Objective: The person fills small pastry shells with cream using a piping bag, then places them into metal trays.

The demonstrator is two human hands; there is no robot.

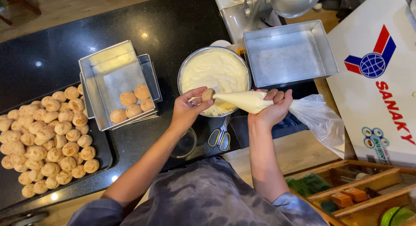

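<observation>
Piping bag (pixel 247 101) tip meets puff (pixel 208 94), left hand (pixel 187 110).

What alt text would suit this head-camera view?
The left hand holds a small round puff against the tip of a cream-filled piping bag gripped by the right hand, above a cream bowl.

It was a baking kitchen: a black stone counter (pixel 164 22) held metal baking tins (pixel 113 81), a bowl of cream (pixel 214 70), a tray of small puffs (pixel 47 139) (dozens) and a stand mixer (pixel 260 9).
</observation>
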